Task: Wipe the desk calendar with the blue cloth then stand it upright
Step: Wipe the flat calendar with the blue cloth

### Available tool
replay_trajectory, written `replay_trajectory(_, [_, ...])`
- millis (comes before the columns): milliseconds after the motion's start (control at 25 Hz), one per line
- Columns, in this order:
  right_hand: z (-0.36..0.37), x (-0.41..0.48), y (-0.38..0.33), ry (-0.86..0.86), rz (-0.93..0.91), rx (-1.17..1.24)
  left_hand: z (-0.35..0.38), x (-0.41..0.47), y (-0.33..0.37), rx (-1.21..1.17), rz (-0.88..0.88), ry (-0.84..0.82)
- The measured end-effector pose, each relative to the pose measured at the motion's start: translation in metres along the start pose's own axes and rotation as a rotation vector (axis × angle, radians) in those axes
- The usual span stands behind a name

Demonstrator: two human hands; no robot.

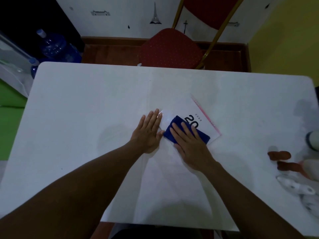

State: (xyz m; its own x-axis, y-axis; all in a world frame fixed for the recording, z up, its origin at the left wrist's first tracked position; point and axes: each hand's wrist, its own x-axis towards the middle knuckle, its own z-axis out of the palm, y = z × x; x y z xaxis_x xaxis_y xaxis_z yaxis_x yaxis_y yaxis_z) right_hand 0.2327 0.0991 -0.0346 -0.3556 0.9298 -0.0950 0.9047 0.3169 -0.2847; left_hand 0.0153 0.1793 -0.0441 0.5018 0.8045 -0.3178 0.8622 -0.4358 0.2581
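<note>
Our right fingers (185, 131) lie spread and flat, pressing the blue cloth (187, 133) onto the desk calendar (205, 116), gripping nothing. Our left fingers (152, 118) rest open, flat at the calendar's near-left corner. The calendar lies flat mid-table (86, 100).

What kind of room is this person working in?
Probably a plain room in a home or small office. A white folding table stands near a wall with stickers, including an Eiffel Tower; a red padded chair faces it, and big blue water bottles sit on the floor.
</note>
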Motion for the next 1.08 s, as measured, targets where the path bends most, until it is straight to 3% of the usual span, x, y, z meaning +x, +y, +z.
replay_trajectory(120, [0.008,0.011,0.02,-0.023,-0.006,-0.067,0.0,0.001,-0.002,0.007,0.004,-0.006])
replay_trajectory(280, [-0.004,0.065,0.047,-0.041,0.126,-0.031,0.002,0.002,-0.003,0.009,0.01,-0.017])
replay_trajectory(440, [-0.001,0.077,0.034,-0.021,0.202,0.004,0.001,0.0,-0.002,0.005,0.012,-0.016])
replay_trajectory(640, [0.009,-0.012,0.009,-0.084,0.051,0.047,0.0,0.001,-0.002,0.011,0.005,-0.033])
replay_trajectory(840, [-0.015,-0.034,0.058,-0.19,-0.214,0.095,-0.001,0.001,-0.002,0.032,0.003,-0.014])
replay_trajectory(1080, [-0.024,0.064,0.069,-0.129,0.073,-0.05,-0.002,0.0,-0.001,0.019,0.01,-0.012])
